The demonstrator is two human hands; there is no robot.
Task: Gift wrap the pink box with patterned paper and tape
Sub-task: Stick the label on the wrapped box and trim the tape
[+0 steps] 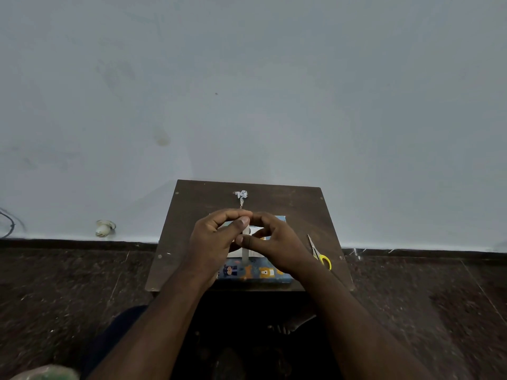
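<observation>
Beneath both hands (247, 239), patterned paper (258, 272) mostly hidden, grip unclear.

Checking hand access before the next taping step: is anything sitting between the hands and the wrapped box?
Nothing visible. Both hands, left hand and right hand, are directly over the wrapped box on the small table. The scissors lie off to its right, the ribbon bow behind it.

Both hands, left (212, 239) and right (277, 242), met with curled fingers (241, 223) above the blue animal-patterned wrapped box (258, 272) on the dark brown wooden worktop (197, 204); yellow-handled scissors (319, 253) lay just right.
</observation>
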